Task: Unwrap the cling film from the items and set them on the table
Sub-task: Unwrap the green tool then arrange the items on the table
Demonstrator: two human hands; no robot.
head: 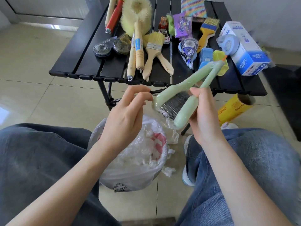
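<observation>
Counter [84,62] across upper frame, brushes [153,51] at its centre, boxes [244,46] upper right. Bag [133,160] on floor, lower centre, between knees. Film roll [234,108] right.

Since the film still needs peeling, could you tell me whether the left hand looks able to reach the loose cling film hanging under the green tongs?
Probably yes: the left hand is empty, beside the loose cling film, with nothing between them.

Both hands raised: left [125,115] fingers pinched, right [203,110] closed, gripping.
</observation>
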